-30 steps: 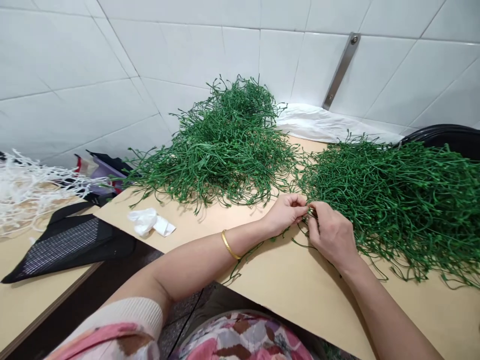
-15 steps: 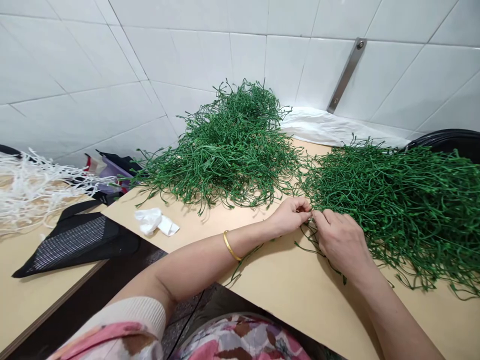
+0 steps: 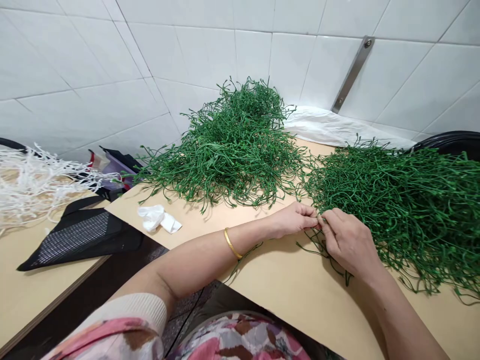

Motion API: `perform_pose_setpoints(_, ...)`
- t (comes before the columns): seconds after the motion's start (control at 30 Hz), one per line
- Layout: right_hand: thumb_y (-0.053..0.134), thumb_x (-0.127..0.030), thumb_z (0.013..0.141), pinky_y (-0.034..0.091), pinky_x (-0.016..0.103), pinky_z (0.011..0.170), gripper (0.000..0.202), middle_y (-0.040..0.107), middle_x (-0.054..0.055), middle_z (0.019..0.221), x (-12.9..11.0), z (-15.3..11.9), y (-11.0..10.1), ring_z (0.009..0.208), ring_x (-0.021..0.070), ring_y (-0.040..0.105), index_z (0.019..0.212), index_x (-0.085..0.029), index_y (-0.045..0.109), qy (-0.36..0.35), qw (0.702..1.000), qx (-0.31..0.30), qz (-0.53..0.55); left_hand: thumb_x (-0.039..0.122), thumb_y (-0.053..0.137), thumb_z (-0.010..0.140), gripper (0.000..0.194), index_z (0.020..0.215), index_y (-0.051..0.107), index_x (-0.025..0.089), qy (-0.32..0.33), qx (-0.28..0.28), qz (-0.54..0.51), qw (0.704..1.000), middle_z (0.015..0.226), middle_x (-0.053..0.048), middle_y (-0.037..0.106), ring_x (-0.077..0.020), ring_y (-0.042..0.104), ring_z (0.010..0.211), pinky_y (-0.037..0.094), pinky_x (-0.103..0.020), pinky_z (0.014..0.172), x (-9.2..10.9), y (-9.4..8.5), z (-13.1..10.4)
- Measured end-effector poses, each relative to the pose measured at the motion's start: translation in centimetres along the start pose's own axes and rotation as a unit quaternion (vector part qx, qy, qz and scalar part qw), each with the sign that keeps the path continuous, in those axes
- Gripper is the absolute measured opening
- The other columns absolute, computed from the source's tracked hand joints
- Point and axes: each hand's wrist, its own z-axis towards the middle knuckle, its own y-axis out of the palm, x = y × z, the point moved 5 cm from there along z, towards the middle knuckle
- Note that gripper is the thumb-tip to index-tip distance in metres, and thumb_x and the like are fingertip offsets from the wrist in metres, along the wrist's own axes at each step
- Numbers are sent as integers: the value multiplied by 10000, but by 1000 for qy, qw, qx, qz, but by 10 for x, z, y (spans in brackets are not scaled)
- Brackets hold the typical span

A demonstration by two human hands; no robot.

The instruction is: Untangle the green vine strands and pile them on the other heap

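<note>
My left hand (image 3: 294,220) and my right hand (image 3: 347,241) meet fingertip to fingertip over the front of the wooden table (image 3: 277,280). Both are pinched closed around a green cord, of which only bits show between and below the fingers. A few loose green cords (image 3: 311,248) lie on the table beneath my hands. Just beyond my right hand spreads a large pile of green cords (image 3: 405,200) with small knotted ends. Another heaped pile of green cords (image 3: 232,150) stands behind my left hand, near the wall.
Crumpled white tissue (image 3: 159,219) lies left on the table. Farther left, a second table (image 3: 30,300) holds white cords (image 3: 45,185) and a black mesh item (image 3: 78,232). White sheeting (image 3: 337,127) runs along the tiled wall, below a metal bracket (image 3: 352,75).
Both hands have shifted slightly to the right, still pinched together. The whole view has moved a little.
</note>
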Motion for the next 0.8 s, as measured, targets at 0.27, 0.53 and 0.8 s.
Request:
perform_pose_setpoints(0.27, 381, -302, 860, 264, 218, 474, 299, 377, -40, 515, 16, -5, 1, 474, 84, 323, 583, -190, 371, 90, 948, -69, 298, 287, 602, 679, 186, 605, 571, 119, -7, -58, -41, 997, 533, 29, 462, -41, 314, 466, 215, -206, 455, 7, 10, -8)
perform_pose_setpoints(0.53, 382, -339, 867, 306, 224, 490, 281, 419, -26, 570, 13, -7, -7, 518, 91, 369, 653, -183, 477, 119, 880, -48, 458, 365, 613, 675, 259, 625, 508, 133, 21, -36, -83, 996, 491, 52, 394, -19, 220, 390, 103, -217, 404, 4, 4, -2)
perform_pose_setpoints(0.8, 514, -321, 791, 247, 306, 648, 159, 601, 27, 712, 3, -3, 6, 737, 172, 425, 813, -207, 622, 13, 999, -15, 30, 379, 601, 689, 267, 667, 505, 132, 63, 129, -86, 986, 572, 34, 455, -12, 245, 416, 107, -187, 392, 9, -25, 4)
